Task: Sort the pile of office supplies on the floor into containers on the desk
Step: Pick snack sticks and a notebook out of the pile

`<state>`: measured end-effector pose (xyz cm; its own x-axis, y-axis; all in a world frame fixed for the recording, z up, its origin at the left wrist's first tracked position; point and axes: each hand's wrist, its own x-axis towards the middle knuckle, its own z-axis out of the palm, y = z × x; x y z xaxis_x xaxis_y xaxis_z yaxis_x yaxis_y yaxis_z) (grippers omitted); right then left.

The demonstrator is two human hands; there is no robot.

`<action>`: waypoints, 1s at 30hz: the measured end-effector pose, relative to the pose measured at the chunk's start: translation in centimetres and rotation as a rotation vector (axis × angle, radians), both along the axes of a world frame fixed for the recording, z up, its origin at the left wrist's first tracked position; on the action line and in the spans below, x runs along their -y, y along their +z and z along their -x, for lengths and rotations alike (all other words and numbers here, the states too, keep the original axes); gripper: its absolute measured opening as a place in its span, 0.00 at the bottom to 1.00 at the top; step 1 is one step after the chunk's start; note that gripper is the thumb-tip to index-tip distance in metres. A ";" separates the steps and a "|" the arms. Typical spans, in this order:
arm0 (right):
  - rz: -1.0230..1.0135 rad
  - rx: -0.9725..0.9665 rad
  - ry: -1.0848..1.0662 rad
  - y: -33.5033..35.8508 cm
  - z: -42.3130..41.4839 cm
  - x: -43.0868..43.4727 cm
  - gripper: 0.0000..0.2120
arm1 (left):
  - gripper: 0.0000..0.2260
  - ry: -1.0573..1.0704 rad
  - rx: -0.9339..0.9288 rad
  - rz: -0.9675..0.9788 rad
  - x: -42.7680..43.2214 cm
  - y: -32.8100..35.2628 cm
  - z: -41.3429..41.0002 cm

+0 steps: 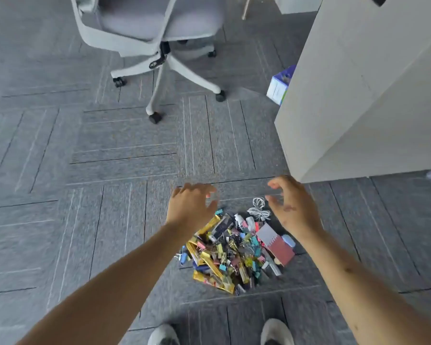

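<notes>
Office. Grey carpet tiles (110,150) cover floor, stripes running in alternating directions. Grey swivel chair (149,23) stands on splayed base with black castors (155,118). Tall white furniture panel (353,108) at right; box (279,85) on floor just beside it, partly hidden. Pile (234,250) of stationery lies on carpet: coloured binder clips (255,245), spiral notebook (276,245), coiled white cable (258,210), gold packets (204,229). Finer items in pile too small to tell.

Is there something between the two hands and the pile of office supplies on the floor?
Nothing visible. The left hand and right hand hang open over the far edge of the pile; the chair stands farther off.
</notes>
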<state>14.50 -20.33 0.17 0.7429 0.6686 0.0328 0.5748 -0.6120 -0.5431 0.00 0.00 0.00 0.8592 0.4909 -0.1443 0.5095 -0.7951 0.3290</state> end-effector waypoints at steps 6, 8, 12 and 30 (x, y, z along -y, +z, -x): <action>0.071 -0.086 -0.031 -10.1 2.6 2.7 0.12 | 0.15 0.012 -0.069 0.033 2.9 -9.5 2.3; 0.092 -0.103 -0.034 -12.8 3.0 3.4 0.12 | 0.14 0.019 -0.064 0.023 3.6 -12.1 2.8; 0.162 -0.166 -0.020 -17.8 4.2 4.3 0.10 | 0.16 0.009 -0.110 0.044 4.6 -16.9 3.4; 0.077 -0.098 -0.103 -28.8 5.7 6.3 0.17 | 0.33 0.149 -0.165 0.293 4.1 -28.8 -0.7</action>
